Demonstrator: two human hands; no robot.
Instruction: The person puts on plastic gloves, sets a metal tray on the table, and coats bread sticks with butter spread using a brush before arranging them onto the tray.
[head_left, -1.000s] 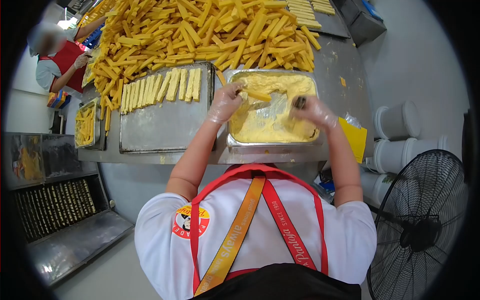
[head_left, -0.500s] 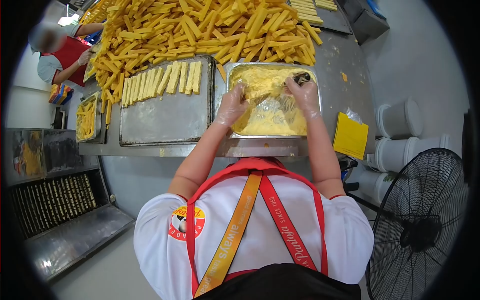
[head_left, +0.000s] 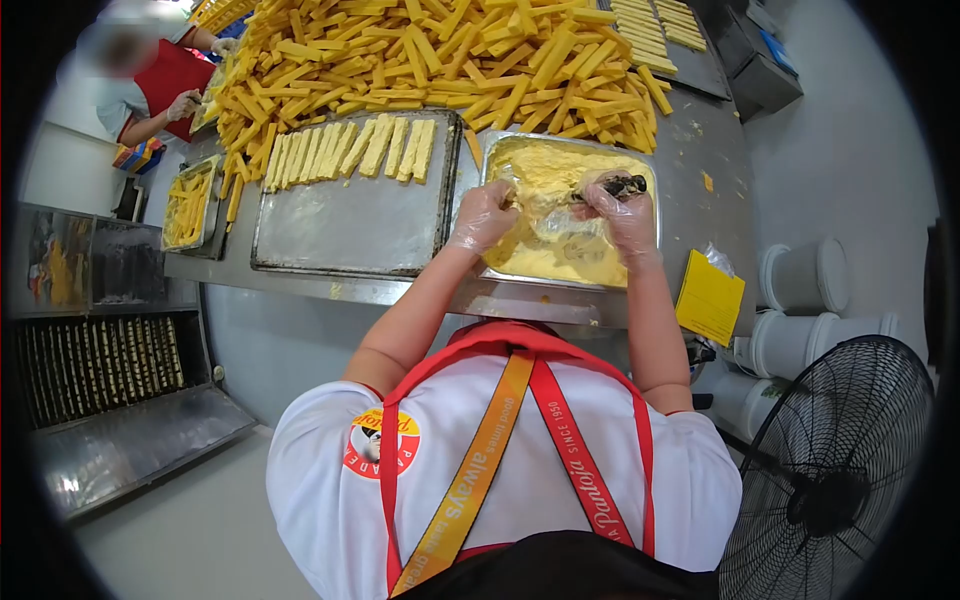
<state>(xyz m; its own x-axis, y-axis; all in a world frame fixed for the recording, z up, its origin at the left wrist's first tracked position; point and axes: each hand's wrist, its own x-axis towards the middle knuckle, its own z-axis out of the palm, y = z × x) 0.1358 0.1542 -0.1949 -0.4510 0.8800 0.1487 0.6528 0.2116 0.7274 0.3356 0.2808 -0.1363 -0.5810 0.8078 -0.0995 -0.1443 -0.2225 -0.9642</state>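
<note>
A metal pan (head_left: 655,235) of soft yellow spread (head_left: 545,262) lies in front of me on the table. My right hand (head_left: 622,222), in a clear plastic glove, is closed around the dark handle of a tool (head_left: 627,185) above the spread; the tool's working end is hidden. My left hand (head_left: 483,216), also gloved, is closed at the pan's left rim, and what its fingers hold cannot be made out. To the left, a flat metal tray (head_left: 350,228) carries a row of coated sticks (head_left: 355,148) along its far side.
Beyond the pan rises a large pile of yellow sticks (head_left: 430,60). A co-worker (head_left: 175,85) stands at far left, near a small container of sticks (head_left: 187,207). A yellow pad (head_left: 710,298) lies at the table's right edge. White buckets (head_left: 805,275) and a black fan (head_left: 828,480) stand right.
The view has shifted, so the table appears farther right and slightly lower. My right hand has moved a little toward me over the pan with the tool. My left hand stays near the left rim.
</note>
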